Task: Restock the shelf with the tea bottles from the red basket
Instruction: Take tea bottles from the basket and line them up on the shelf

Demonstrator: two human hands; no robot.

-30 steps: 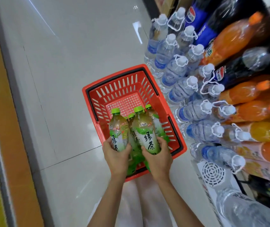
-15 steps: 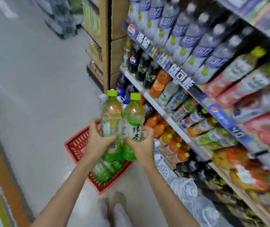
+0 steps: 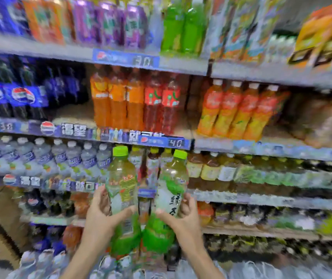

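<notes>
The left hand point(image 3: 102, 216) grips one tea bottle point(image 3: 122, 184), the right hand point(image 3: 183, 216) a second tea bottle point(image 3: 171, 190), both upright before the shelf point(image 3: 241, 196), apparently neither placed yet.

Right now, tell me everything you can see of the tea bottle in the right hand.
The tea bottle is clear plastic with a light green cap on, a white-and-green label with dark characters and a green lower band. It is held in the air, near upright, top leaning slightly right. The right hand grips its middle, thumb across the front. Blur hides the fine print.
</notes>
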